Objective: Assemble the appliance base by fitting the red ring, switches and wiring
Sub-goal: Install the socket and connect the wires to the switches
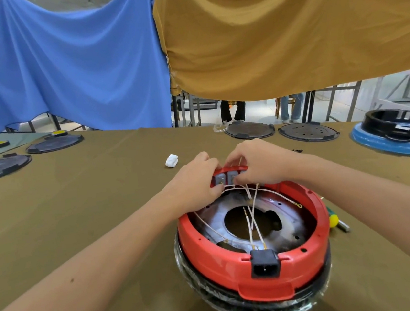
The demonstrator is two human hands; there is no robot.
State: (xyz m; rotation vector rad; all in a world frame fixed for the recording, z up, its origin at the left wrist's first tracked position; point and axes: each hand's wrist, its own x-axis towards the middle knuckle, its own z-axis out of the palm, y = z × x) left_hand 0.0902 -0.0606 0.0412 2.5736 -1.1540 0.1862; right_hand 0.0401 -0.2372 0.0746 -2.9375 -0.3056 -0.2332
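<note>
The appliance base (pixel 253 300) lies upside down on the table, wrapped in clear film, with the red ring (pixel 209 252) seated on it. A black power socket (pixel 264 262) sits in the ring's near side. White wires (pixel 251 201) cross the metal plate inside. At the ring's far side a red switch panel (pixel 228 170) carries two grey switches (pixel 225 178). My left hand (pixel 196 181) grips the panel's left end, fingers curled around it. My right hand (pixel 258 162) pinches at the switches and wires from the right.
A yellow-handled screwdriver (pixel 334 220) lies right of the base. A white wad (pixel 172 160) rests beyond my hands. Dark round lids (pixel 249 129) line the far table edge; a black base on a blue ring (pixel 398 133) stands far right. Blue and ochre cloths hang behind.
</note>
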